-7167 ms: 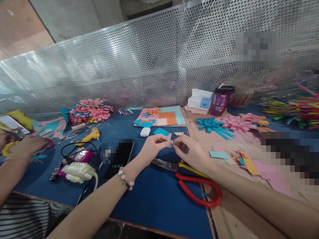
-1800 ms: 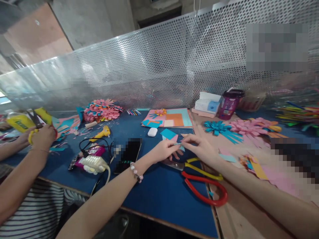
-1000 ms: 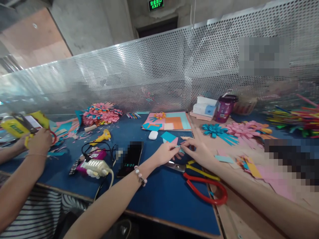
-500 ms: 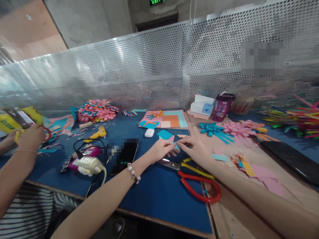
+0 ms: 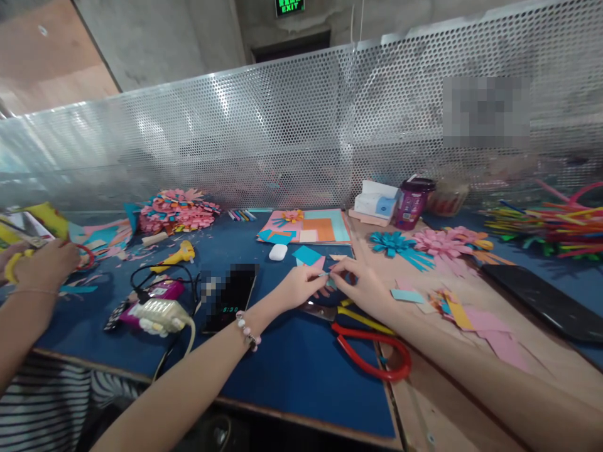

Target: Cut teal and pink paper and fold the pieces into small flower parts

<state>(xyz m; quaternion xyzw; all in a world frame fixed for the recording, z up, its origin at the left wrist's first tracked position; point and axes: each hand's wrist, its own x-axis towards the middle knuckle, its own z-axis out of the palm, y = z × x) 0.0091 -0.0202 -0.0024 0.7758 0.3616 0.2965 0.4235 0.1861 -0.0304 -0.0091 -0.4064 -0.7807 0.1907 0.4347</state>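
Tilted flatter since the last frame: co-worker's scissors (image 5: 29,240), at the desk's far left end, near the co-worker's hand (image 5: 49,267). Drifted left in view along with the whole scene, so mostly camera motion. Changed only slightly at the centre: fingertips of left hand (image 5: 299,285) and right hand (image 5: 360,282), brought nearly together over the blue desk (image 5: 301,370). Pinching a small light-blue paper piece (image 5: 330,282) with both, right fingers curled, exact fold too small to tell. Held just above the desk, near its right edge, left of the seam with the wooden board (image 5: 433,395).

Unmoved on the desk: large scissors (image 5: 360,336) beneath the right hand, red handle reaching over the seam. Also unmoved: white earbud case (image 5: 277,252) in front of the coloured paper stack (image 5: 325,230) at the far edge, phone (image 5: 240,289) left of the left hand, yellow glue gun (image 5: 175,256) farther left. On the board, toward its far edge: teal paper flower (image 5: 391,243) beside pink paper flower (image 5: 436,243).
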